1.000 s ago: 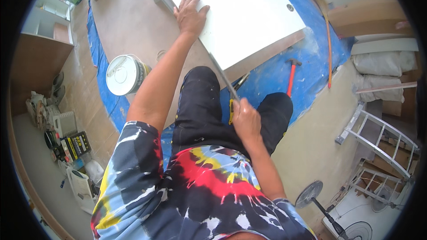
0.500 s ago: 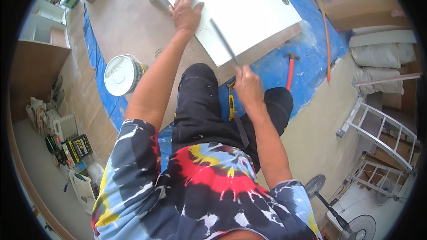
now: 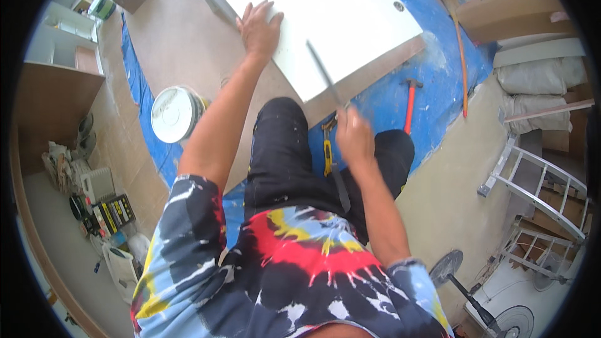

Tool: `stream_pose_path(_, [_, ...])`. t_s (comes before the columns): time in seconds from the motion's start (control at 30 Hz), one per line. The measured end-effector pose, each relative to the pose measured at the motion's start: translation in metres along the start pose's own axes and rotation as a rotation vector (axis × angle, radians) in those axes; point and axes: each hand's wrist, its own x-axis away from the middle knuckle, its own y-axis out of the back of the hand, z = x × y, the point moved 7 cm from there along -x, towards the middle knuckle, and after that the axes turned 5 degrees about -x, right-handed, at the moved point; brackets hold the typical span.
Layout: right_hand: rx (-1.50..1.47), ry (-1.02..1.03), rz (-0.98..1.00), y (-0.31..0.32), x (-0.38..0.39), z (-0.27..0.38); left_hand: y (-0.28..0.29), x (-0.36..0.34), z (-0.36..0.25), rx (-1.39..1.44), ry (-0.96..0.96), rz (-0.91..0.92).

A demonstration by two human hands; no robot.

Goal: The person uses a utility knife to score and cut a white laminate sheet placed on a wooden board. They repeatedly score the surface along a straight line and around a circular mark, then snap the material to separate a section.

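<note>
1. Right hand (image 3: 355,138) and long grey bar (image 3: 322,72) have moved since one second ago: the bar then lay along the white panel's left edge and now lies across the panel's face.
2. Clock directions are taken from the right hand. White panel (image 3: 338,19) lies at 12 o'clock, its near corner close to the hand.
3. Right hand is closed around the bar's near end; the bar points to 11 o'clock. Contact between bar and panel cannot be told.
4. Left hand (image 3: 260,31), between 10 and 11 o'clock, is laid on the panel at its left edge, fingers spread. Hands are well apart.
5. Yellow-handled tool (image 3: 327,153) lies at 8 o'clock; red-handled hammer (image 3: 410,109) at 2 o'clock, on blue sheeting (image 3: 382,103).
6. Labelling: large yellow print shows on a black box (image 3: 116,213), between 8 and 9 o'clock. Dark markings on the white bucket (image 3: 172,112), at 9 o'clock, are too small to read.
</note>
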Motion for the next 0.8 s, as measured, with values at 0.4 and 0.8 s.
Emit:
stream_pose_path(0.4, [0.009, -0.071, -0.030, 0.009, 0.006, -0.016, 0.004, 0.000, -0.005, -0.020, -0.012, -0.002])
stream_pose_path(0.8, [0.114, -0.138, 0.123, 0.015, -0.001, 0.001, 0.001, 0.004, -0.004, -0.032, -0.001, -0.004])
